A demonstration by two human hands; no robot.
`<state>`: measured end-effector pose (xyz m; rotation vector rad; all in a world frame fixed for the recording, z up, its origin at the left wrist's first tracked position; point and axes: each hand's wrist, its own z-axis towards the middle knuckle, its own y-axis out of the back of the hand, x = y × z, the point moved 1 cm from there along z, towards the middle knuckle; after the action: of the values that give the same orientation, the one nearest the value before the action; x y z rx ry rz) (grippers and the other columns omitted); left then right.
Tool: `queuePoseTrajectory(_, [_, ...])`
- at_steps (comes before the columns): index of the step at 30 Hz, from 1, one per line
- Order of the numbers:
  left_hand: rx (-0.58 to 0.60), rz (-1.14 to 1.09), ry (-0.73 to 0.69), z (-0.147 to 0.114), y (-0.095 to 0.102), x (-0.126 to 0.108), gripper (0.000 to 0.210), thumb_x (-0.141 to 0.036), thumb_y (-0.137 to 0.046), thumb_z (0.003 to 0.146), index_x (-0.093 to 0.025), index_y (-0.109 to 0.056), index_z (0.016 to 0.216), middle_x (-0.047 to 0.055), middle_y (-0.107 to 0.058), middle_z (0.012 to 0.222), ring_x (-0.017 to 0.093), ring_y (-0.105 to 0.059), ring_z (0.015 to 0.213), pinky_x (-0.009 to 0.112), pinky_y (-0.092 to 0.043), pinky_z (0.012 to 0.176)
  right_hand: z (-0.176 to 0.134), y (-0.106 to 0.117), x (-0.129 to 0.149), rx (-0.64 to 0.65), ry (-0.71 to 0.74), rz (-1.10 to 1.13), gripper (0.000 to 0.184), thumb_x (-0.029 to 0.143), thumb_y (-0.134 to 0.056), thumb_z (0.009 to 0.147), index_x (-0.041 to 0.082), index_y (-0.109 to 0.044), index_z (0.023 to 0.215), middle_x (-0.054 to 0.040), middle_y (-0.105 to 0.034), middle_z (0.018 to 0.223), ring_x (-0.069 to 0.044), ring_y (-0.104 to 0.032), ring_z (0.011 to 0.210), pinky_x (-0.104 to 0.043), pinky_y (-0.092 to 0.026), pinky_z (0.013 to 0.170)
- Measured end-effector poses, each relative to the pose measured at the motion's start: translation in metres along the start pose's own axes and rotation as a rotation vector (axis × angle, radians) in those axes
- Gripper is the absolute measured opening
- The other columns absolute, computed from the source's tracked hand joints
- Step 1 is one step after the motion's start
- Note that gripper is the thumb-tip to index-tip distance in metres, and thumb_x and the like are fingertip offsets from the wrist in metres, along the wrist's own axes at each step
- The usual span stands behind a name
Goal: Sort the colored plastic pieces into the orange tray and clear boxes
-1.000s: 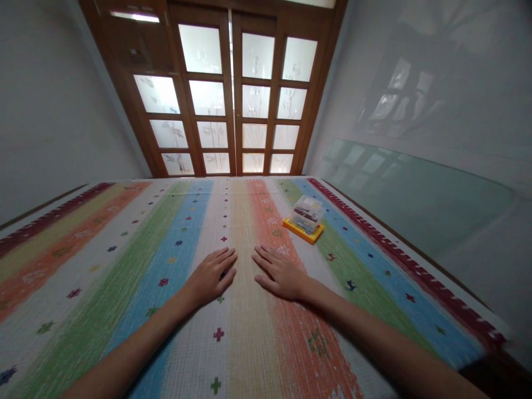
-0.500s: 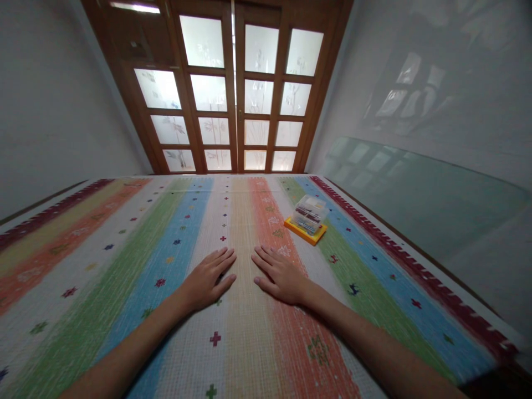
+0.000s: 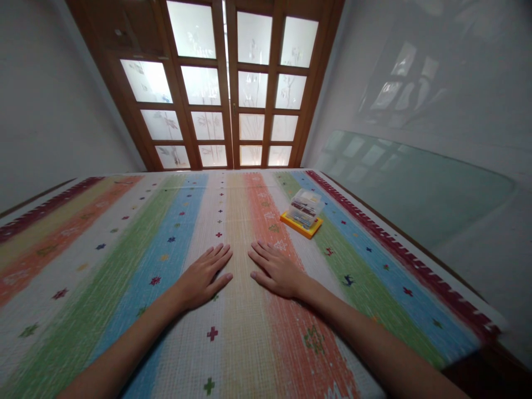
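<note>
My left hand (image 3: 205,278) lies flat, palm down, on the striped tablecloth (image 3: 239,332), with its fingers stretched out and the thumb apart. Across a narrow strip of yellow cloth, my right hand (image 3: 277,271) rests the same way, its fingertips pointing toward the left one. Neither holds anything. Beyond the right hand, a clear plastic case (image 3: 306,206) with small items inside sits on a flat yellow-orange object (image 3: 300,225). I cannot make out what the items in the case are.
Wooden doors with frosted panes (image 3: 251,88) stand past the table's far edge. A pale green glass panel (image 3: 411,183) leans by the white wall (image 3: 490,100) on the right. The cloth's dark red border (image 3: 390,246) runs along the right side of the table.
The view has shifted slightly, so everything sits a little further left and higher in the picture. Both hands stay flat on the cloth, and the case has not moved.
</note>
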<state>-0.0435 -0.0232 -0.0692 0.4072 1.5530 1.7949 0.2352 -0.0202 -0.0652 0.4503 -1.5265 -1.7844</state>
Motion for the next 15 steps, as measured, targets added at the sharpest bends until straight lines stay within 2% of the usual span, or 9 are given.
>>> queuePoseTrajectory(6, [-0.030,-0.021,0.012,0.0000,-0.0015,0.0005,0.060,-0.045,-0.048,0.108,-0.022,-0.039,0.162,0.013,-0.038,0.166,0.030,-0.035,0.156,0.054,-0.032,0.129,-0.0016,-0.0005,0.0006,-0.016,-0.006,0.021,0.060,0.050,-0.045,0.108,0.015,-0.051,0.156,-0.0182,-0.045,0.163,-0.031,-0.039,0.154,-0.056,-0.031,0.127])
queuePoseTrajectory(15, [-0.033,-0.026,0.023,-0.0001,-0.0016,-0.0003,0.060,-0.047,-0.047,0.108,-0.019,-0.043,0.161,0.014,-0.040,0.165,0.031,-0.037,0.156,0.055,-0.033,0.128,-0.0009,0.0024,0.0013,0.005,0.003,0.008,0.061,0.049,-0.044,0.108,0.010,-0.052,0.155,-0.0210,-0.044,0.163,-0.034,-0.039,0.154,-0.057,-0.032,0.127])
